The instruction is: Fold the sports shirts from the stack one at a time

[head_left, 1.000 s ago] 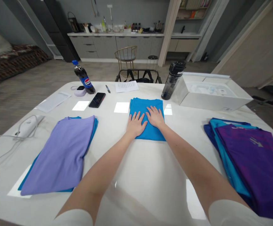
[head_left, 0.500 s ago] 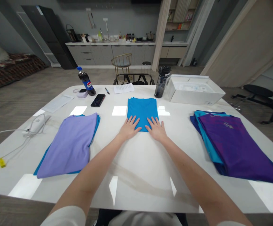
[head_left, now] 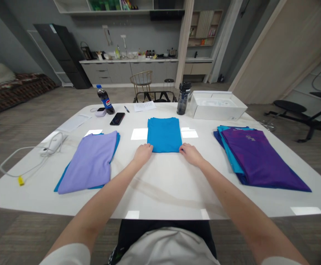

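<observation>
A folded blue T-shirt (head_left: 164,134) lies flat in the middle of the white table (head_left: 160,187). My left hand (head_left: 143,154) is closed with its fingertips pinching the shirt's near left corner. At the near right corner, my right hand (head_left: 190,153) grips the fabric the same way. To the left sits a stack with a folded lavender shirt (head_left: 90,162) on top and blue cloth beneath. On the right lies another stack, a purple shirt (head_left: 260,158) over turquoise and navy ones.
Along the far side stand a cola bottle (head_left: 105,99), a phone (head_left: 117,119), a pen (head_left: 126,109), printed paper (head_left: 144,106), a dark water bottle (head_left: 183,98) and an open white box (head_left: 218,108). A power strip (head_left: 53,142) with a cable lies at the left.
My hands have gone from lying flat on the blue shirt to pinching its two near corners. The camera view has shifted, showing more of the room's upper part and my lap.
</observation>
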Demonstrator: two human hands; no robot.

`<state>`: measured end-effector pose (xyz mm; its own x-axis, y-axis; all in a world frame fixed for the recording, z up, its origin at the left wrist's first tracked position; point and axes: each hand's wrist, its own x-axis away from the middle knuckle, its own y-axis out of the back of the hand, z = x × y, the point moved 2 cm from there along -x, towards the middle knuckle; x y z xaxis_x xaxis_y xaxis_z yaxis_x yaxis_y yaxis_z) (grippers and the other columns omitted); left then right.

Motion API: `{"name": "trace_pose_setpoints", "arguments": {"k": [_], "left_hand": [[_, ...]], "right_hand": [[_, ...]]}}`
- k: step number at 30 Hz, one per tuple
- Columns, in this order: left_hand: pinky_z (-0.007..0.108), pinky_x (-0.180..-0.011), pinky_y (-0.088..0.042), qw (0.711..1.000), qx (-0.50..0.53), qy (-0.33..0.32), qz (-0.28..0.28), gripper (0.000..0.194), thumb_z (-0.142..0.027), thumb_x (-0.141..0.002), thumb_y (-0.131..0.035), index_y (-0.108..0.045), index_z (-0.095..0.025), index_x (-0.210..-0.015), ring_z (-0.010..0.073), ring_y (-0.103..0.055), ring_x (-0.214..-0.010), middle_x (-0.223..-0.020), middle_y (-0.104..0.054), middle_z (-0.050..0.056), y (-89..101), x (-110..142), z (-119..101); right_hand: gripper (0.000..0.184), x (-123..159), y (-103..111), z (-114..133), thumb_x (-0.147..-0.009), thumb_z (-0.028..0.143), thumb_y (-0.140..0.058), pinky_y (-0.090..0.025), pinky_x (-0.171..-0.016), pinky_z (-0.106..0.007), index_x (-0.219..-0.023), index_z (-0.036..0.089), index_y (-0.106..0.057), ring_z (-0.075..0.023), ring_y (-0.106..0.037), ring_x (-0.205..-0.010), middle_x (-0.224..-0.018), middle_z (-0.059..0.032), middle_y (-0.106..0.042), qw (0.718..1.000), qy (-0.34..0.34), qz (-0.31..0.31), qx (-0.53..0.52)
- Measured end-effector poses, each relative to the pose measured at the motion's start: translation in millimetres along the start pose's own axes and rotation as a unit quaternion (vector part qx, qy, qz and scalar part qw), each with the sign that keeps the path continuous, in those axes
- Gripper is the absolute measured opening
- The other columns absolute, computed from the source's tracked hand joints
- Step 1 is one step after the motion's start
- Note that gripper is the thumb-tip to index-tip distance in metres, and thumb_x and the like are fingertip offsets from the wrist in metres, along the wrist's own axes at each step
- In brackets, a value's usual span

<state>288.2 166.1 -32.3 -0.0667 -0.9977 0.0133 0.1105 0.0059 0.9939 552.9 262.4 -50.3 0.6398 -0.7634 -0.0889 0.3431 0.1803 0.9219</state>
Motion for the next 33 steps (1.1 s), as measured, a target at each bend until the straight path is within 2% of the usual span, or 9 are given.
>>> {"name": "trace_pose_setpoints", "arguments": {"k": [7, 10, 13, 15, 17, 21, 24, 29, 33], "left_hand": [[0.036, -0.078, -0.050, 0.982, 0.126, -0.056, 0.131, 0.027, -0.013, -0.084, -0.049, -0.069, -0.025, -0.098, 0.0254, -0.072, -0.088, -0.102, -0.074, 0.008, 10.2, 121.7, -20.0], [0.034, -0.075, -0.049, 0.957, 0.206, -0.091, 0.183, 0.021, -0.019, -0.083, -0.054, -0.071, -0.029, -0.089, 0.0251, -0.071, -0.084, -0.092, -0.076, 0.004, 21.5, 140.2, -22.6], [0.034, -0.082, -0.049, 0.958, 0.251, -0.033, 0.137, 0.021, -0.035, -0.092, -0.053, -0.072, -0.030, -0.097, 0.0250, -0.070, -0.091, -0.099, -0.076, 0.004, 28.1, 106.1, -10.9], [0.040, -0.096, -0.047, 0.972, 0.222, 0.065, 0.035, 0.033, -0.044, -0.095, -0.051, -0.067, -0.027, -0.117, 0.0289, -0.066, -0.110, -0.120, -0.072, 0.009, 26.1, 65.1, 4.0], [0.049, -0.104, -0.042, 0.969, 0.182, 0.167, -0.024, 0.049, -0.051, -0.096, -0.050, -0.057, -0.021, -0.134, 0.0352, -0.059, -0.124, -0.133, -0.065, 0.016, 17.4, 24.0, 18.5], [0.055, -0.106, -0.040, 0.943, 0.193, 0.272, 0.011, 0.064, -0.061, -0.091, -0.054, -0.054, -0.015, -0.136, 0.0403, -0.053, -0.131, -0.139, -0.059, 0.023, -7.4, -33.5, 36.8], [0.054, -0.105, -0.041, 0.930, 0.206, 0.300, 0.050, 0.058, -0.059, -0.087, -0.062, -0.060, -0.016, -0.126, 0.0388, -0.054, -0.130, -0.138, -0.061, 0.022, -17.8, -54.4, 45.4], [0.055, -0.106, -0.039, 0.924, 0.210, 0.298, 0.112, 0.049, -0.055, -0.082, -0.070, -0.067, -0.022, -0.118, 0.0399, -0.054, -0.131, -0.137, -0.064, 0.017, -21.2, -73.1, 52.8], [0.055, -0.106, -0.037, 0.940, 0.200, 0.266, 0.081, 0.037, -0.048, -0.086, -0.065, -0.067, -0.023, -0.113, 0.0377, -0.054, -0.130, -0.129, -0.068, 0.015, -18.8, -69.4, 43.4]], "right_hand": [[0.018, 121.6, 10.5, 47.3, -0.091, 0.025, -0.057, -0.047, -0.073, -0.029, -0.084, 0.023, -0.074, -0.0190, -0.064, -0.079, -0.090, -0.0035, -0.071, 0.969, 0.021, 0.171, -0.177], [0.020, 140.5, 14.5, 54.3, -0.091, 0.036, -0.062, -0.045, -0.068, -0.029, -0.079, 0.025, -0.075, -0.0194, -0.064, -0.074, -0.083, -0.0024, -0.073, 0.963, -0.004, 0.206, -0.176], [0.031, 111.9, 17.0, 38.0, -0.093, 0.052, -0.059, -0.046, -0.071, -0.031, -0.092, 0.025, -0.076, -0.0212, -0.066, -0.077, -0.086, -0.0035, -0.074, 0.982, -0.062, 0.112, -0.141], [0.041, 75.3, 17.2, 18.4, -0.095, 0.055, -0.055, -0.048, -0.079, -0.033, -0.112, 0.022, -0.073, -0.0232, -0.067, -0.085, -0.096, -0.0068, -0.074, 0.985, -0.128, 0.007, -0.113], [0.054, 34.8, 14.8, 1.0, -0.093, 0.057, -0.057, -0.049, -0.087, -0.035, -0.127, 0.016, -0.066, -0.0259, -0.068, -0.097, -0.112, -0.0131, -0.072, 0.978, -0.186, -0.035, -0.091], [0.078, -30.0, 9.0, -13.2, -0.084, 0.069, -0.064, -0.049, -0.093, -0.040, -0.134, 0.010, -0.060, -0.0351, -0.062, -0.119, -0.136, -0.0237, -0.061, 0.957, -0.284, -0.008, -0.059], [0.069, -55.5, 4.2, -11.1, -0.077, 0.072, -0.069, -0.046, -0.096, -0.046, -0.122, 0.018, -0.067, -0.0367, -0.061, -0.119, -0.129, -0.0170, -0.067, 0.952, -0.301, 0.036, -0.050], [0.041, -67.3, -6.2, -11.8, -0.080, 0.061, -0.072, -0.040, -0.101, -0.051, -0.103, 0.027, -0.074, -0.0325, -0.061, -0.117, -0.112, -0.0066, -0.074, 0.955, -0.287, 0.050, -0.049], [0.035, -55.7, -11.4, -10.5, -0.085, 0.055, -0.069, -0.040, -0.098, -0.047, -0.109, 0.030, -0.073, -0.0297, -0.061, -0.113, -0.111, -0.0038, -0.074, 0.964, -0.259, -0.002, -0.057]]}}
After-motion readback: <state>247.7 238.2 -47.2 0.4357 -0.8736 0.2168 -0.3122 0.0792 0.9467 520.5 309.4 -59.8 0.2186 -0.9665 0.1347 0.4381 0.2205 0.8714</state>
